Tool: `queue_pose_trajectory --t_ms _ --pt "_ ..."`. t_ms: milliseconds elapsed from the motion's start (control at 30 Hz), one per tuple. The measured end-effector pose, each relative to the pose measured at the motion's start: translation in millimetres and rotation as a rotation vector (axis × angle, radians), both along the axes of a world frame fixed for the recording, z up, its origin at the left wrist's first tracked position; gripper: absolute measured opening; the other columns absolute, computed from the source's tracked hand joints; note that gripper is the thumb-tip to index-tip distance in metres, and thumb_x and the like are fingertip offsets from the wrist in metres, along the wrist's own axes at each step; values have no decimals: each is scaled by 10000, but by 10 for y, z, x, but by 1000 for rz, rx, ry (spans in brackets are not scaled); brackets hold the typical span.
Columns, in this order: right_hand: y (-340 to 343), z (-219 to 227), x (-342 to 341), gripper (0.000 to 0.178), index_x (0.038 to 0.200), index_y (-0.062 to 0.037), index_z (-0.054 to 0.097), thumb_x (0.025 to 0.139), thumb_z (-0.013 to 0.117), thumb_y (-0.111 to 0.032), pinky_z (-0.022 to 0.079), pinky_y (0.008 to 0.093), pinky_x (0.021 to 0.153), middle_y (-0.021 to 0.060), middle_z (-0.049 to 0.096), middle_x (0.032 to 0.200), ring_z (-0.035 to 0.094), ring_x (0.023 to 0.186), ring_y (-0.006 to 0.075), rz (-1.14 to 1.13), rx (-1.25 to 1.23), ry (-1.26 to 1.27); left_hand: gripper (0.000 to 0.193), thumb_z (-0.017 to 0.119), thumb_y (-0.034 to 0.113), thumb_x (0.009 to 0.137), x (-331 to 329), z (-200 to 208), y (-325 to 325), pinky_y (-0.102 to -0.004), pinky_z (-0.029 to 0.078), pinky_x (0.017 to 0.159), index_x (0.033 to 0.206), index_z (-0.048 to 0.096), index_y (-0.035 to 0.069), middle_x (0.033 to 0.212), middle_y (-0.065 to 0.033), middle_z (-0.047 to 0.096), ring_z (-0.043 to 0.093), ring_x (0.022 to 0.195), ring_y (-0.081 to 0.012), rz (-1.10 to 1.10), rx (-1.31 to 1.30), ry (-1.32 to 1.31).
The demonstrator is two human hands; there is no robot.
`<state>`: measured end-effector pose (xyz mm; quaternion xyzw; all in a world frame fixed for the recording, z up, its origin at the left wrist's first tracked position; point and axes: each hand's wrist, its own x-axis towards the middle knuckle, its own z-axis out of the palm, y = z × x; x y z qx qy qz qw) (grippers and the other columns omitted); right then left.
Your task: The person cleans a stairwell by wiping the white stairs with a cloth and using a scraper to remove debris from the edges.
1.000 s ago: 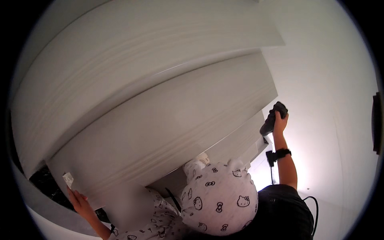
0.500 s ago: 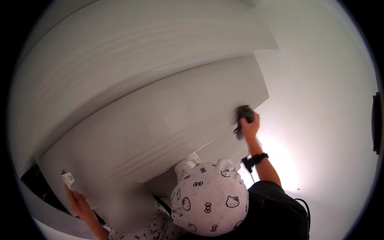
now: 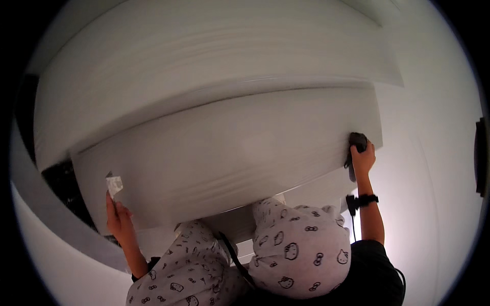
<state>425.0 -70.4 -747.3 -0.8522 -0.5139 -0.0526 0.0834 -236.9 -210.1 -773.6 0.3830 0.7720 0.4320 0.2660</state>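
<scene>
My left hand is closed on a small, flat, whitish piece with a silvery sheen, perhaps foil or a wrapper. It sticks up from the fingertips over the left part of a pale panel. On the far side, my right hand grips a dark grey-black bundle near the panel's right end. The bundle looks soft, like cloth, with a part hanging below the fingers; its kind cannot be made out. A black band with a small device sits on my right wrist.
My legs in white trousers with a dark print fill the lower middle between the arms. Another pale surface lies beyond the panel. A pale wall rises at right. Dark gaps show by the panel's left end.
The view has turned, so panel and legs sit farther right. My right hand, blurred before, now shows sharply and closer to the panel's right end. Both hands keep hold of their things.
</scene>
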Motion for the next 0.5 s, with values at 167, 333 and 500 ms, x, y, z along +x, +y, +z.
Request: queue_pose_trajectory --t_ms 167,333,500 --pt "122 -3 -984 591 1201 -86 561 637 690 -207 406 428 859 115 565 1021 539 961 311 493 -81 -13 395 483 101 975 151 -23 83 -194 364 545 1368 473 59 656 20 453 409 587 -50 8 -57 56" --pt "678 -42 -2189 599 1183 -48 560 655 707 -291 386 427 853 144 567 1008 553 944 323 740 -96 -8 414 492 178 988 198 32 157 -201 364 509 1388 455 77 686 22 491 433 581 -39 -1 -49 41" --pt "731 -187 -3032 594 1137 -4 564 680 705 -358 397 447 840 178 573 990 572 914 337 897 -125 -15 411 485 163 988 313 228 158 -189 357 516 1387 452 68 699 18 505 434 592 -40 39 -64 107"
